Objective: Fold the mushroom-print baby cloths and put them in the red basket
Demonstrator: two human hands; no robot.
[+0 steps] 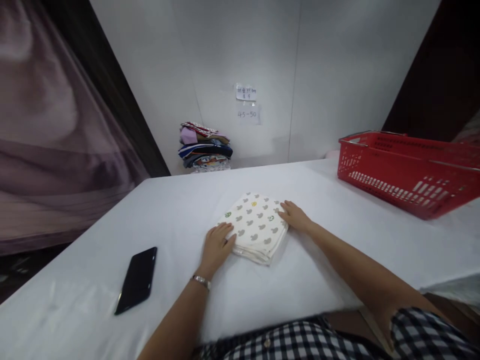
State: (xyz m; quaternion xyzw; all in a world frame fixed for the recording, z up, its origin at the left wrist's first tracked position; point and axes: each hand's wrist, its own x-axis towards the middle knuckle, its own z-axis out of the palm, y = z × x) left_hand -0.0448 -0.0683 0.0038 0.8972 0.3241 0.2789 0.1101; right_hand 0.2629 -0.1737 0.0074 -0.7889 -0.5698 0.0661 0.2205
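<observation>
A folded white cloth (255, 220) printed with grey, green and yellow shapes lies on the white table (180, 200), in several layers. My left hand (217, 245) rests against its left edge, with the thumb over the near left corner and the fingers extended. At the cloth's right corner, my right hand (295, 216) touches the edge with its fingertips, the fingers stretched out. Neither hand is closed round the cloth.
A black phone (137, 280) lies at the left. At the back, a pile of folded clothes (205, 147) stands against the wall. A red plastic basket (405, 172) sits at the right. Paper notes (247, 112) are on the wall. A pink curtain (45, 120) hangs at the left.
</observation>
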